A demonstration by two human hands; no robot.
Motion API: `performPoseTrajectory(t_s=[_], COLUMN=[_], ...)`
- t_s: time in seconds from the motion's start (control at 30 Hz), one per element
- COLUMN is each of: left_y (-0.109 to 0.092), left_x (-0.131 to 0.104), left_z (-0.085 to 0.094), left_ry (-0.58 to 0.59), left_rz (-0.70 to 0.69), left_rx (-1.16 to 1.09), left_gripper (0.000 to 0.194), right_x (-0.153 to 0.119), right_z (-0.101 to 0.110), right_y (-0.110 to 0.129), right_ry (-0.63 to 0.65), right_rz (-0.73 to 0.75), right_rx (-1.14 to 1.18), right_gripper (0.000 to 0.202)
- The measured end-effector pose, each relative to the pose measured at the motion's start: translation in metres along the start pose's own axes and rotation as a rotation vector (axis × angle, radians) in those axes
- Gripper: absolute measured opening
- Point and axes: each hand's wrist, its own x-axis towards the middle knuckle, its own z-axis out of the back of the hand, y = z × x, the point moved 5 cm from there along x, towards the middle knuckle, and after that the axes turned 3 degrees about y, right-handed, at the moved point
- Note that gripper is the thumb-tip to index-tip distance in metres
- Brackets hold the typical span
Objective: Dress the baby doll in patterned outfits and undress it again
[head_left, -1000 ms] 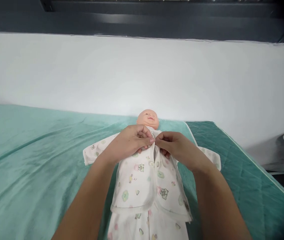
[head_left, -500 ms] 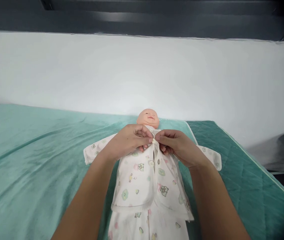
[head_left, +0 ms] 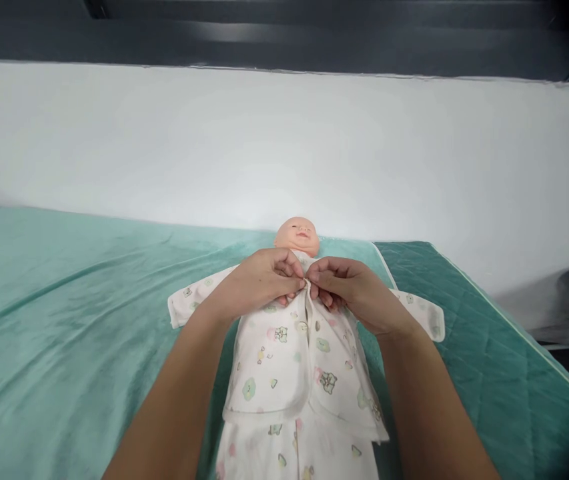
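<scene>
Centrally, one doll [head_left: 297,233] is lying face up on a pale green blanket [head_left: 89,300], wearing a printed white jacket [head_left: 274,367]. Left hand [head_left: 260,281]: nearly closed, is pinching the jacket's front edge at the upper chest. Right hand [head_left: 351,290]: likewise pinching, is gripping cloth just beside it. One button [head_left: 303,327] is showing below.

From my remote place I see a white jacket [head_left: 277,363] with small green and pink prints; the near trousers [head_left: 259,450] repeat this pattern. The left blanket [head_left: 64,307] is pale teal, the right quilt [head_left: 489,360] darker teal, the far wall [head_left: 164,147] white.
</scene>
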Motion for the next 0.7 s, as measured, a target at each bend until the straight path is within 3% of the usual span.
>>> performPoseTrajectory(t_s=[0.47,0.7], left_y=[0.0014,-0.0030], left_x=[0.0002,-0.0013], left_z=[-0.0041,-0.0062], left_ry=[0.024,-0.002], left_rz=[0.003,0.015], left_rx=[-0.014,-0.002], left_gripper=[0.018,0.015], right_x=[0.0027,0.0038], right_z=[-0.0041,-0.0074], right_y=[-0.0004,0.0011], right_ry=[-0.054,-0.095], right_rz=[-0.039,-0.046], right_rx=[-0.131,-0.156], right_gripper=[0.016,0.027])
